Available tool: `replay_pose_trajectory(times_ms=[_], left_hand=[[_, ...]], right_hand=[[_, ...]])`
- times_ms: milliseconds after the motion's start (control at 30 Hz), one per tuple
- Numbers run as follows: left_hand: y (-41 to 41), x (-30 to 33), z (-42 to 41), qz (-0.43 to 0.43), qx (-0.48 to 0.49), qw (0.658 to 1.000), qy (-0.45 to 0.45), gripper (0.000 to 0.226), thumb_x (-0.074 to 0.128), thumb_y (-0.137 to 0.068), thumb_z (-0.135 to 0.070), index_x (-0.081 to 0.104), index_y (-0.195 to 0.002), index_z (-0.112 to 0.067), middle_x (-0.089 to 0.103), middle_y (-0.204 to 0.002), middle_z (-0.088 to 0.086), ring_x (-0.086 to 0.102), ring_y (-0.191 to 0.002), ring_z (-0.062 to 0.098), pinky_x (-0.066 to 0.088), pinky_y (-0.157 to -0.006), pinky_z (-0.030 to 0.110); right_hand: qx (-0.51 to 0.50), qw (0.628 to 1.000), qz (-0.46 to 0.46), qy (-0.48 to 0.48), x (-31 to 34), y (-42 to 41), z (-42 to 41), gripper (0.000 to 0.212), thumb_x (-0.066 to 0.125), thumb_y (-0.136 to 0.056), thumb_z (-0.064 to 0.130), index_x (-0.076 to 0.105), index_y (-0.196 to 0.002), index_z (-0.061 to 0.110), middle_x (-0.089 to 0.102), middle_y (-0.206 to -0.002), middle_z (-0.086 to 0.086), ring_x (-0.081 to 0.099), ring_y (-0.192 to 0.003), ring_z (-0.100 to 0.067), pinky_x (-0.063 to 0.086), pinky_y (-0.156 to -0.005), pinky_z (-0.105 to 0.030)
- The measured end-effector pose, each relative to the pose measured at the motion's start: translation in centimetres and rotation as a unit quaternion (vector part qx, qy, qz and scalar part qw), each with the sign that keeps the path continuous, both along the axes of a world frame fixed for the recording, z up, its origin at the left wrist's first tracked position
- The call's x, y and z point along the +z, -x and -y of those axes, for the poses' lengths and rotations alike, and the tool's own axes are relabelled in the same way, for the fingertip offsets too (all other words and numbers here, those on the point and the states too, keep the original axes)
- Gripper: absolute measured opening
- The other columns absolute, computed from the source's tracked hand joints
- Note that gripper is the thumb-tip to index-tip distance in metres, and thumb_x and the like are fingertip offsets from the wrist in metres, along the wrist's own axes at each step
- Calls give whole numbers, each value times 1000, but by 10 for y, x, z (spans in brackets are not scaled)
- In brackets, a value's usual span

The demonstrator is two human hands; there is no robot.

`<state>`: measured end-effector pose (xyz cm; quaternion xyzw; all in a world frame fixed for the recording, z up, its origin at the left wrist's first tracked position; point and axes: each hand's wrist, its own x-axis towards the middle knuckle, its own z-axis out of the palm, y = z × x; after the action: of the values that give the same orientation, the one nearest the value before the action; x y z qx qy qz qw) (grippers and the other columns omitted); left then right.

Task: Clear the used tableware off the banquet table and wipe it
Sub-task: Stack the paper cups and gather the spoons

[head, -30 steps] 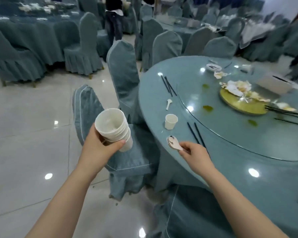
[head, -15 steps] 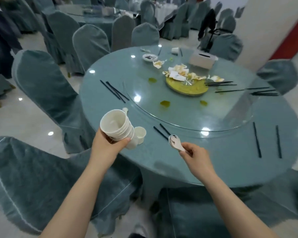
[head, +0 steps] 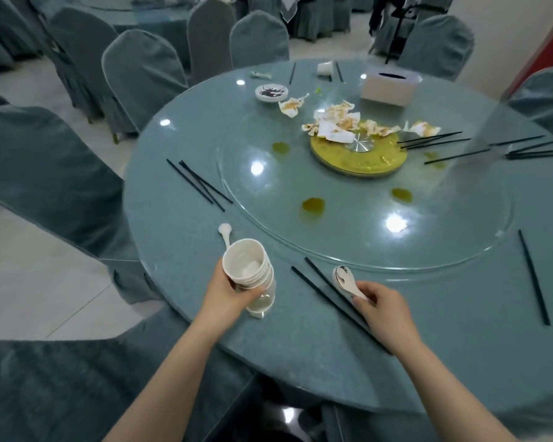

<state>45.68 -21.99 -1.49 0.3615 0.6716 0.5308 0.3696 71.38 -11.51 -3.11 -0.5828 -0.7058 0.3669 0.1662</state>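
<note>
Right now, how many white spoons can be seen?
2 at least: one spoon lies on the table behind the cup stack; the right hand holds spoons, possibly several nested.

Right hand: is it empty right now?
No, the right hand grips white spoons by their handles, just above the black chopsticks on the table.

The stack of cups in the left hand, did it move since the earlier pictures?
Yes. The stack of cups came in over the table edge, down onto the single cup that stood there.

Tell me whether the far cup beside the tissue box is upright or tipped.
Tipped. The cup lies on its side on the table left of the tissue box, its open mouth facing sideways.
</note>
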Motion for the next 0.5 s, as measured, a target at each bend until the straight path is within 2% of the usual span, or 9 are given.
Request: replay_pose_trajectory(times_ms=[67,100,200,267,333,400,467,500], left_hand=[[5,-11,-7,-7,-17,999,29,69,81,-70,1,48,-124,-24,59,-121,-6,56,-111,2,44,-91,18],[8,-15,-10,-9,-25,999,40,68,80,-69,2,48,-124,-23,59,-121,-5,57,-110,1,45,-89,16],[9,-24,-13,-12,-51,997,60,63,77,-70,9,49,-113,-27,60,-113,-5,59,-92,-13,46,-67,5],[9,-30,-16,-8,-55,996,66,62,76,-70,11,48,-110,-27,59,-109,-7,59,-86,-16,45,-62,4],[10,-32,-19,0,-60,996,69,62,78,-64,0,47,-109,-30,59,-108,-11,59,-87,-15,47,-64,6],[11,-34,-21,2,-73,994,79,62,76,-61,-12,46,-110,-33,59,-109,-12,59,-93,-8,51,-72,15],[13,-36,-20,12,-78,994,79,65,80,-63,-7,46,-113,-34,59,-112,-9,59,-97,-1,54,-74,21],[16,-37,-18,21,-74,994,75,67,82,-65,-3,47,-114,-32,60,-114,-7,60,-96,-2,54,-71,20]], right_hand=[[-1,1000,1,5,-4,2,-8,25,64,-86,10,71,-105,24,69,-91,13,63,-90,-9,40,-76,-21],[3,1000,7,7,-5,4,-12,26,64,-86,10,71,-106,24,70,-93,12,63,-91,-9,41,-76,-21],[11,1000,17,11,-7,10,-19,27,64,-86,11,70,-108,25,71,-99,10,62,-91,-7,40,-76,-20],[5,1000,5,12,-7,13,-21,26,64,-86,11,71,-107,26,71,-98,12,63,-90,-6,41,-76,-21],[2,1000,7,14,-7,16,-23,25,64,-86,13,71,-106,26,71,-98,11,64,-91,-8,44,-77,-23],[6,1000,19,14,-7,20,-24,24,64,-86,14,71,-105,27,72,-97,11,64,-88,-8,44,-75,-23],[7,999,30,12,-6,26,-22,25,64,-86,14,71,-105,28,71,-95,12,63,-85,-6,41,-72,-21],[5,999,30,11,-6,30,-21,25,64,-86,14,71,-104,29,72,-95,12,63,-84,-6,40,-71,-21]])
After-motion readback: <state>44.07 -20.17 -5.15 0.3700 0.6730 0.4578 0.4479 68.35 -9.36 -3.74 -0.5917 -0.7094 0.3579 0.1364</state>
